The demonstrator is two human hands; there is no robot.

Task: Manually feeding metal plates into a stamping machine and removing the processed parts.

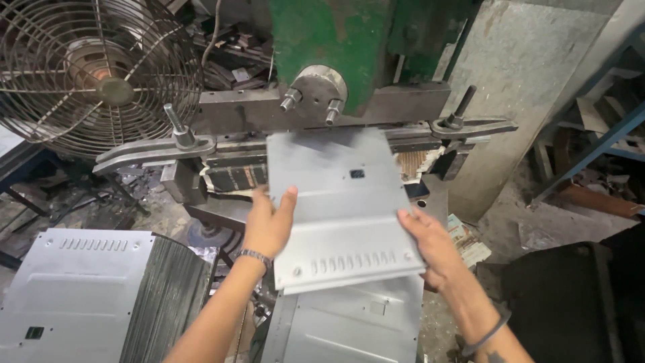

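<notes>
Landmark: press machine [349,60]. Metal panel [339,202] directly before it, left hand [269,225] at panel's left edge, right hand [430,245] at its right. Wire-guard fan [94,74] left of press. Panel stack [87,296] before-left. Another sheet [349,326] under the held panel.

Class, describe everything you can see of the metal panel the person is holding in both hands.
The metal panel is a flat grey sheet, seemingly steel, with a matte finish. A fold line crosses its width; near its lower edge runs a row of narrow louvre slots, and a small dark rectangular cut-out sits in the upper half. It is held tilted, far end toward the green press. The left hand grips its left edge, the right hand its right edge. It hovers above a similar sheet.
</notes>
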